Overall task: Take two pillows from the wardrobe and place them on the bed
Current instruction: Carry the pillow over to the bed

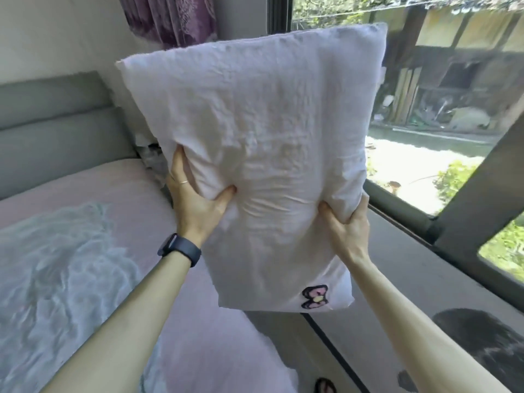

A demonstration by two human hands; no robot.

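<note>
A pale pink pillow with a small pink bow patch near its bottom corner hangs upright in the air, held in both hands. My left hand, with a ring and a dark wristband, pinches its left side. My right hand grips its lower right edge. The bed with a pink sheet lies below and to the left of the pillow. The pillow hangs over the bed's right edge, near the headboard end. No wardrobe or second pillow is in view.
A grey padded headboard stands at the far left. A pale blue-white blanket is spread over the bed's near part. A grey window ledge and a large window run along the right. A purple curtain hangs above.
</note>
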